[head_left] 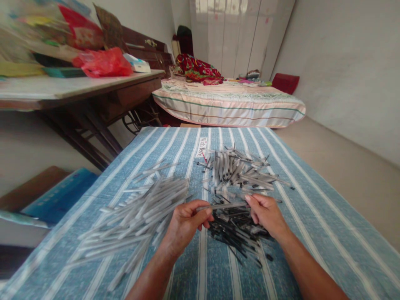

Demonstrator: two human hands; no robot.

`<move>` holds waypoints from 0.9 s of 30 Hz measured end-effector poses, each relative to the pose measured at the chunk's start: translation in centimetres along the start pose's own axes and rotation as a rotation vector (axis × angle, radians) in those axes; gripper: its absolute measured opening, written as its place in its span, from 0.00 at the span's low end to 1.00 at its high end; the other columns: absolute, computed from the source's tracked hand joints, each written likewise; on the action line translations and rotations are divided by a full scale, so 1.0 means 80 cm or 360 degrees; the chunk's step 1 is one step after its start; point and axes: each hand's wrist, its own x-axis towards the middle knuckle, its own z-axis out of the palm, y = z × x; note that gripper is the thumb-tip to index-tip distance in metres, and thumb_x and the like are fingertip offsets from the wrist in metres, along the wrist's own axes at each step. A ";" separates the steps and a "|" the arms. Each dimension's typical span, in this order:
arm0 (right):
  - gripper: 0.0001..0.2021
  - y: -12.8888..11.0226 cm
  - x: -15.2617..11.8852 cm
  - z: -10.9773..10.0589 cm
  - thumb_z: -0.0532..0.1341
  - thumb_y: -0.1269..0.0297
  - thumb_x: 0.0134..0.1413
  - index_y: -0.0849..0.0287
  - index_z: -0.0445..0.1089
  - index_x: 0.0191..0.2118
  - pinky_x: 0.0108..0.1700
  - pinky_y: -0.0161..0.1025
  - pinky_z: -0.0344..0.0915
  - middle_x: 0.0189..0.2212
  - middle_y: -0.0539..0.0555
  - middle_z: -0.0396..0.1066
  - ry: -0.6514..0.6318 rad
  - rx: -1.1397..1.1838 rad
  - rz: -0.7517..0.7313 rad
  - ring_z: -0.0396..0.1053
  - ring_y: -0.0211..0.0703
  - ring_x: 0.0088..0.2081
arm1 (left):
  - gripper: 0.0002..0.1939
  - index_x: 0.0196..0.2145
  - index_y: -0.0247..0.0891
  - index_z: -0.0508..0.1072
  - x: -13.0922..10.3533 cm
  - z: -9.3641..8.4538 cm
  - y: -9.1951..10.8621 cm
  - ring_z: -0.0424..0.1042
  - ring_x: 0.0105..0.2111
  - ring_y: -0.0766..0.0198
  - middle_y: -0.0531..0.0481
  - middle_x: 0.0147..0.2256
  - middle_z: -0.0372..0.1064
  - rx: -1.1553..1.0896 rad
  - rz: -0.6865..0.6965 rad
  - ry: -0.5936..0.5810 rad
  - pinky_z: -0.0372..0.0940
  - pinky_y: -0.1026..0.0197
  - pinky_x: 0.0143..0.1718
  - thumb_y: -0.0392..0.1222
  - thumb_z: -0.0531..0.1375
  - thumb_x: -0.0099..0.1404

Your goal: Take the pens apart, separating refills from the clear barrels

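Note:
Between my two hands a thin grey translucent tube [229, 205] is held level. My left hand [187, 221] pinches its left end, and my right hand [265, 212] pinches the right end. Just under the tube lies a pile of black thin pieces [234, 233], partly hidden by my right hand. To the left of my left hand spreads a large pile of grey tubes [150, 208]. Beyond my hands is another pile of clear tubes with black tips [231, 168].
A blue striped cloth [312, 233] covers the table. At the left stands a desk [62, 89] with a red plastic bag [106, 62] on it. A blue box [62, 196] is low at the left. A bed [231, 104] stands beyond the table.

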 end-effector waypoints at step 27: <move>0.15 0.003 -0.005 0.004 0.55 0.54 0.54 0.61 0.63 0.26 0.20 0.29 0.57 0.16 0.49 0.70 -0.0309 0.0610 0.0050 0.63 0.33 0.15 | 0.11 0.21 0.34 0.68 0.000 -0.003 0.000 0.60 0.15 0.71 0.55 0.16 0.65 -0.0039 -0.0094 0.0008 0.53 0.68 0.17 0.44 0.57 0.55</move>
